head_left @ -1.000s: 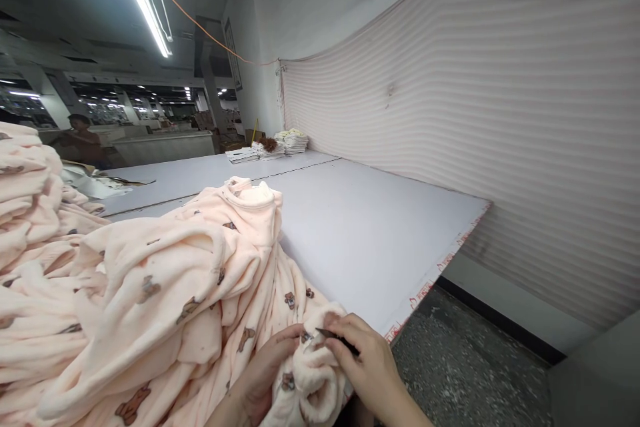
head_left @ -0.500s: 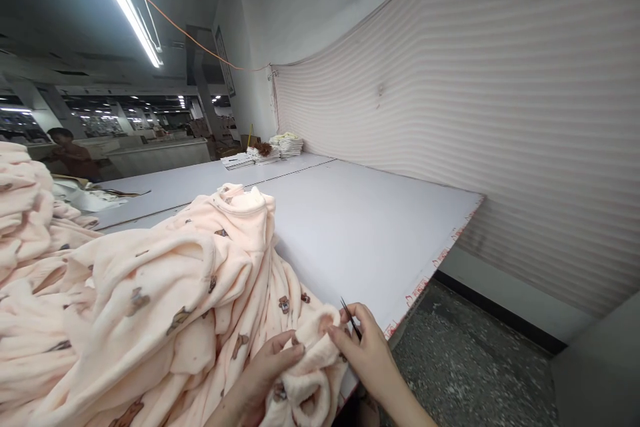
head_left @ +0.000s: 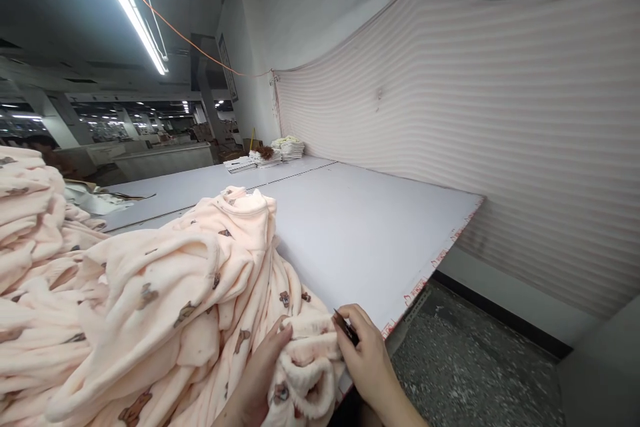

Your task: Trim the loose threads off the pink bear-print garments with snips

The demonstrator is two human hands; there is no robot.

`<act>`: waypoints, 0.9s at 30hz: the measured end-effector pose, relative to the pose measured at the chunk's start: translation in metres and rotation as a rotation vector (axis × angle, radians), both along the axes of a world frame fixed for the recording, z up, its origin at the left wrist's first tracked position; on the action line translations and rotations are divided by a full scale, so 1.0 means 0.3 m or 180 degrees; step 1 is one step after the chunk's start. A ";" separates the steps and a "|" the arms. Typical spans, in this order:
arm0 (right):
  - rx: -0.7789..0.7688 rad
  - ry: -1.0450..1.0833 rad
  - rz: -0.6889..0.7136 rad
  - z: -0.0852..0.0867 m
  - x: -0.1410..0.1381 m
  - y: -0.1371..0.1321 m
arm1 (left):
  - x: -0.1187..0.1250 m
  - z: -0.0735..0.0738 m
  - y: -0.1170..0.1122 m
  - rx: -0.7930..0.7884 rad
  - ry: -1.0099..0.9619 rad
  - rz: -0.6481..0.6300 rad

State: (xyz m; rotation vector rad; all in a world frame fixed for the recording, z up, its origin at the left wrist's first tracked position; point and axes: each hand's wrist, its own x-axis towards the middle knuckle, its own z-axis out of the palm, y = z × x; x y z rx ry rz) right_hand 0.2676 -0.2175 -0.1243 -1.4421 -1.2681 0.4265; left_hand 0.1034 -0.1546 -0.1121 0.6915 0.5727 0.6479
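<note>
A pale pink fleece garment (head_left: pixel 165 300) printed with small brown bears lies heaped on the white table (head_left: pixel 360 227) in front of me. My left hand (head_left: pixel 260 373) grips a rolled cuff or hem of it at the near table edge. My right hand (head_left: pixel 363 353) pinches the same edge from the right side and holds small dark thread snips (head_left: pixel 345 328), their tip touching the fleece.
A tall stack of the same pink fleece garments (head_left: pixel 25 213) rises at the left. Folded white stacks (head_left: pixel 280 150) sit at the table's far end. A striped pink curtain (head_left: pixel 475 133) hangs along the right. Speckled grey floor (head_left: pixel 465 367) lies beyond the table edge.
My right hand has lowered the snips from pointing up to lying against the cuff. My left hand has shifted its hold along the cuff. The view has drifted slightly.
</note>
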 end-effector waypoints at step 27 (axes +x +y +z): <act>-0.0191 0.1690 -0.0516 0.012 0.219 -0.062 | 0.194 -0.004 -0.127 0.3387 0.1797 0.0241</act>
